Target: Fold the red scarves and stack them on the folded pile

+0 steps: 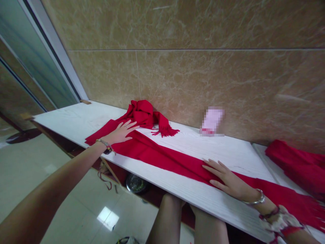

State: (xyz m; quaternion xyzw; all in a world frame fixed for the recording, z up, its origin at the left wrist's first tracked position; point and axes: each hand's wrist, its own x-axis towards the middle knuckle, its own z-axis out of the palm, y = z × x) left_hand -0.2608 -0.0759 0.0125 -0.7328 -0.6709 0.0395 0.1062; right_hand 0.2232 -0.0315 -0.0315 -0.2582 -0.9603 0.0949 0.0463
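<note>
A long red scarf point(167, 158) lies stretched in a folded strip along the white tabletop, with a fringe at its right end. My left hand point(122, 132) rests flat on its left part, fingers spread. Further right, my right hand point(224, 178) lies palm down on the same strip, its fingers stretched and apart. Behind my left hand a second red scarf point(142, 113) sits in a loose bunch, its fringed end falling on the table.
The white table point(66, 118) stands against a brown tiled wall point(177, 74). A blurred-out pinkish item point(212, 120) leans there. More folded red cloth point(294, 166) lies at the right. Beneath the top, a shelf holds a round metal bowl-like thing point(137, 183).
</note>
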